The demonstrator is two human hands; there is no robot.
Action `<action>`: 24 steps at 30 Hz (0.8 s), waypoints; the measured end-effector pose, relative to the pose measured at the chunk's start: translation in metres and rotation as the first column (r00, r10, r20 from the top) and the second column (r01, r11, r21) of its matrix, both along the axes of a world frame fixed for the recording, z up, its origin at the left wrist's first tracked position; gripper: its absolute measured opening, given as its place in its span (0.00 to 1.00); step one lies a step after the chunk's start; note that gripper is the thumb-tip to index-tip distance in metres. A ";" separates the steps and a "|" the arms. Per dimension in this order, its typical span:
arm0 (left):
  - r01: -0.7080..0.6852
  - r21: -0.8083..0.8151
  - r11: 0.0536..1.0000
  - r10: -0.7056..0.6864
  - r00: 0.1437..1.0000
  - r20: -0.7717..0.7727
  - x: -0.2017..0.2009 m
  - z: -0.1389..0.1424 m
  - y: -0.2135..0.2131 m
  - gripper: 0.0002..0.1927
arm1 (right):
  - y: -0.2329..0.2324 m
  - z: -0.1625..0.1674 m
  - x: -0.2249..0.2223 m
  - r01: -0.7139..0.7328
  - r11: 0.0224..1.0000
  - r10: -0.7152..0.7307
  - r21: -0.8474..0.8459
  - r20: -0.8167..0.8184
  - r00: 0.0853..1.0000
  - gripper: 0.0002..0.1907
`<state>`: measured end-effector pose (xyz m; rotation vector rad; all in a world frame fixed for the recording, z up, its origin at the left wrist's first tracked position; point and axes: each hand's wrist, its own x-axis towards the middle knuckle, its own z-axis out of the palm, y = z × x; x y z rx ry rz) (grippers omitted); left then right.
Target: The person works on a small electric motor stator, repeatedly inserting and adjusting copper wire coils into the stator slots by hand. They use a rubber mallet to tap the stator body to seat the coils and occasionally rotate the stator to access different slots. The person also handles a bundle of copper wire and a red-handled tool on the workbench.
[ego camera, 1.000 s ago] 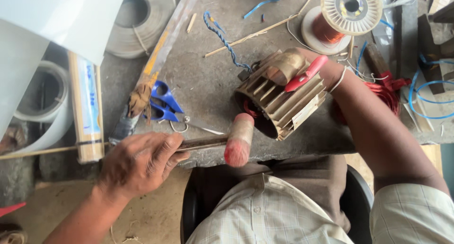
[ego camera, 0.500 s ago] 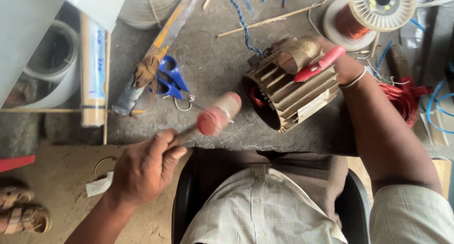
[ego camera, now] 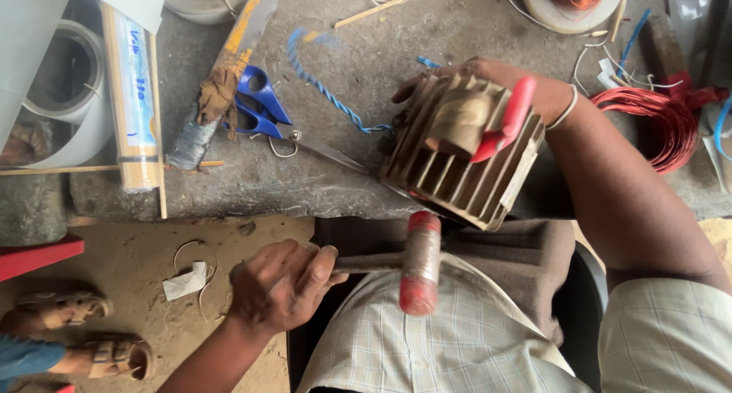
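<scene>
While left hand grips mallet — blue-labelled roll.

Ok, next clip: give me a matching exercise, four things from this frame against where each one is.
Things:
1. mallet
2. finned motor housing
3. blue-handled scissors
4. copper wire spool

Places:
A. top edge of the bench, right of centre
B. flat on the bench, beside a taped bar
C. in the left hand, below the bench edge
D. at the bench edge, steadied by the right hand

Pairs: 1-C, 2-D, 3-B, 4-A
</scene>
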<state>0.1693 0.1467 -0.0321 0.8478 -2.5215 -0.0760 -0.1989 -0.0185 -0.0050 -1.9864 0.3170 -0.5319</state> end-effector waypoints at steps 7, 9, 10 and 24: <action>-0.097 -0.128 0.987 0.108 0.991 0.085 -0.007 0.002 0.028 0.17 | 0.002 -0.006 -0.010 0.028 0.990 -0.032 0.141 0.026 0.999 0.31; -0.059 -0.186 0.981 0.063 0.998 0.015 -0.009 0.004 0.031 0.12 | 0.002 -0.008 -0.011 0.049 0.988 -0.053 0.144 0.019 0.998 0.29; -0.065 -0.196 0.978 0.075 0.996 0.044 -0.011 0.005 0.031 0.15 | 0.004 -0.010 -0.012 0.060 0.987 -0.063 0.150 0.016 0.998 0.28; -0.252 0.136 0.958 0.250 0.968 0.037 -0.033 -0.002 0.039 0.18 | 0.007 -0.021 -0.022 0.128 0.925 -0.137 0.357 0.001 0.991 0.39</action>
